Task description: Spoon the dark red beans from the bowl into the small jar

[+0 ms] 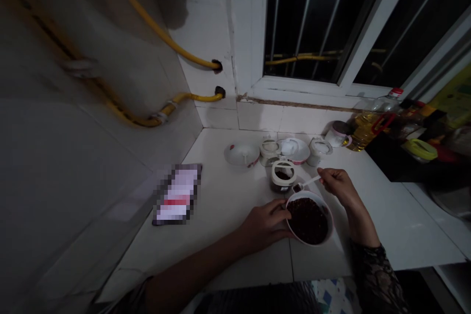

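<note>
A white bowl (330, 223) with a pinkish rim holds dark red-brown, flaky contents that look like chili. My left hand (267, 223) grips the bowl's left rim, fingers on the outside and thumb at the edge. Between the fingertips of my right hand (336, 184) is the handle of a small white spoon (311, 181). Its scoop, with some dark stuff in it, hangs just past the bowl's far rim. Close by on the left stands a clear seasoning jar (283, 176) with a white-rimmed top and dark contents.
Behind are a shallow bowl (235, 154), two white-filled jars (270, 149) (319, 149) and another bowl (301, 149). A phone (178, 194) lies left. An oil bottle (364, 127) and a dark box (386, 157) stand right. Yellow pipes (147, 120) run along the wall.
</note>
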A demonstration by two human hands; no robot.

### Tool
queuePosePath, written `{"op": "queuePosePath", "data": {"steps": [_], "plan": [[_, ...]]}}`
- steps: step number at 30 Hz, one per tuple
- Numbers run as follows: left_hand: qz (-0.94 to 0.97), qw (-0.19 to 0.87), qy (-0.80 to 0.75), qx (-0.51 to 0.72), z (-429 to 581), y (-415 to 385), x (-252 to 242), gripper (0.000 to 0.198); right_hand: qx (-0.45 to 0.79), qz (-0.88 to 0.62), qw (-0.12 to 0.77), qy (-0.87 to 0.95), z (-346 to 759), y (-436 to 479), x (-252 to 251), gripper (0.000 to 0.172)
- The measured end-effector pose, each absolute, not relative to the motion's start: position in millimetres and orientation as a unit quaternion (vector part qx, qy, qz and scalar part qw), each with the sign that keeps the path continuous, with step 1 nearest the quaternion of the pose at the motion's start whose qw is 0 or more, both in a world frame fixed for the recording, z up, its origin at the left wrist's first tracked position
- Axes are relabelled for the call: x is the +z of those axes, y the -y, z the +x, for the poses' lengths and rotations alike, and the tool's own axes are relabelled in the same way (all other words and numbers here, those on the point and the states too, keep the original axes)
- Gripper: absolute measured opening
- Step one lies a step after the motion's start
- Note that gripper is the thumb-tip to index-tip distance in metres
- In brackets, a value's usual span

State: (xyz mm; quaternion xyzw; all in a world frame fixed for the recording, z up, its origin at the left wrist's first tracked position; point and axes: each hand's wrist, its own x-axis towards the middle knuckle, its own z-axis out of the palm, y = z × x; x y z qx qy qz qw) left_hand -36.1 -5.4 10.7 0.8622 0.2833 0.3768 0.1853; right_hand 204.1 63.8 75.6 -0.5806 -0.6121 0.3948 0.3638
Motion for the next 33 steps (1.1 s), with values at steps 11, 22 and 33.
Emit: {"op": "queuePosePath", "data": {"steps": [11,22,33], "plan": [[0.865,0.187,-0.297,0.36,-36,6,11,0.032,-0.1,-0.443,0.333,0.826,165,-52,83,0.04],[0.863,0.182,-0.289,0.373,-36,6,10,0.038,0.169,-0.507,0.421,0.733,203,-45,92,0.043],[0.865,0.192,-0.298,0.355,-36,6,11,0.035,0.286,-0.487,0.221,0.795,193,-44,73,0.048]]}}
